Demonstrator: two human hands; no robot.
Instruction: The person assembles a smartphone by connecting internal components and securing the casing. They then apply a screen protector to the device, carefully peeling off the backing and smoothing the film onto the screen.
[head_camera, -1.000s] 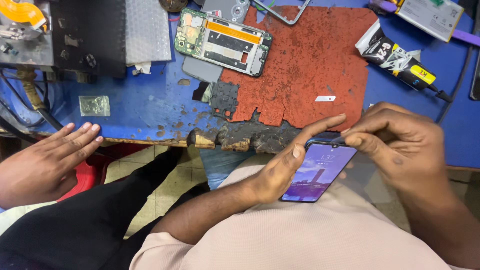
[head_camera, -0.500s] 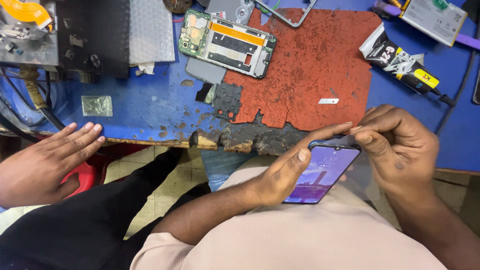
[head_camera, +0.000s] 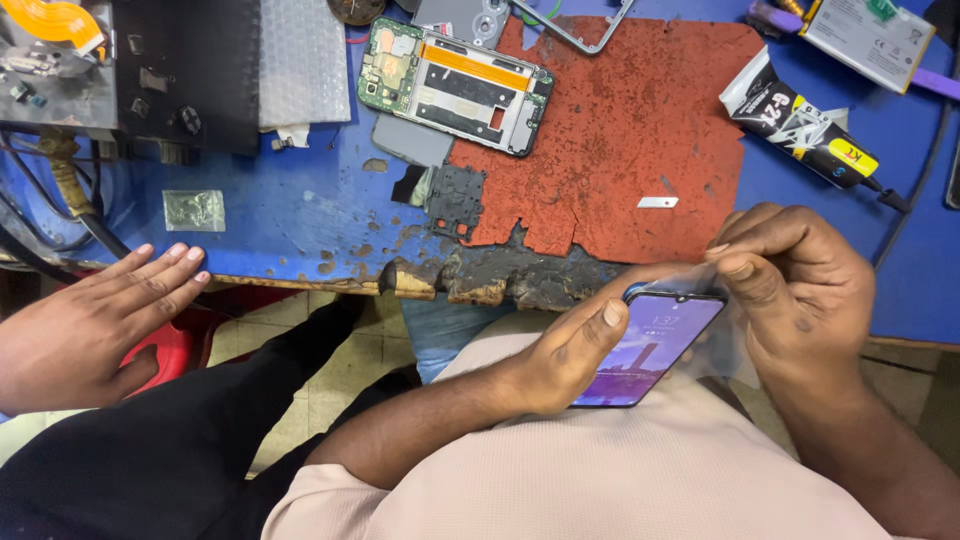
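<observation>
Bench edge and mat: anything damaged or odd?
Yes. The blue bench front edge is charred black and crumbling just ahead of the lit phone held by the left hand and right hand. The red mat is pitted, its near edge ragged. An opened phone frame lies askew.

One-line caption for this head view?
Left hand holds a lit phone while right hand pinches its top edge.

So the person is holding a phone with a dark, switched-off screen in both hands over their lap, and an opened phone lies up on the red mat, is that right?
Not quite: in the head view the phone has a lit screen showing a purple picture, not a dark one. The rest holds: the left hand and right hand hold it over the lap, and the opened phone lies at the red mat's upper left edge.
</observation>
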